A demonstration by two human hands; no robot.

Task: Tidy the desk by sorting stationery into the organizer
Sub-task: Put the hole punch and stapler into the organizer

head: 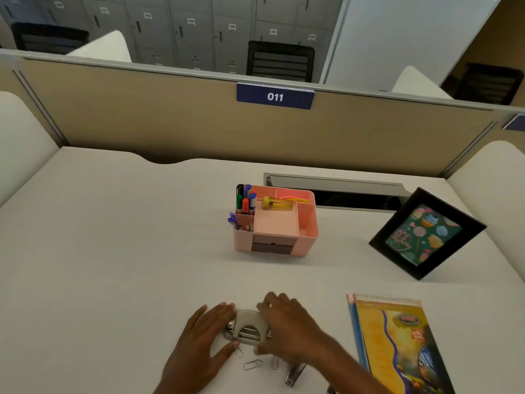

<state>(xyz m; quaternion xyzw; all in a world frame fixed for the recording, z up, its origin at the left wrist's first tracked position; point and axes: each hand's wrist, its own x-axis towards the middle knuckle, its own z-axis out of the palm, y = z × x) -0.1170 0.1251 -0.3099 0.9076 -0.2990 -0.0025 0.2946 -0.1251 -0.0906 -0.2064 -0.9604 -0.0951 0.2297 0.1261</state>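
Near front edge of table (113, 251): right hand (287, 328) curled round grey hole punch (247, 322), left hand (199, 339) flat against it. Blue sign (275, 96): "011".

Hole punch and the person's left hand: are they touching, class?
Touching. The head view shows the left hand with its fingers lying against the left end of the hole punch.

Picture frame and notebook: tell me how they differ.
The picture frame stands propped up at a tilt; the notebook lies flat. The picture frame has a black border; the notebook has a yellow cover with spiral binding. Both sit on the right of the desk.
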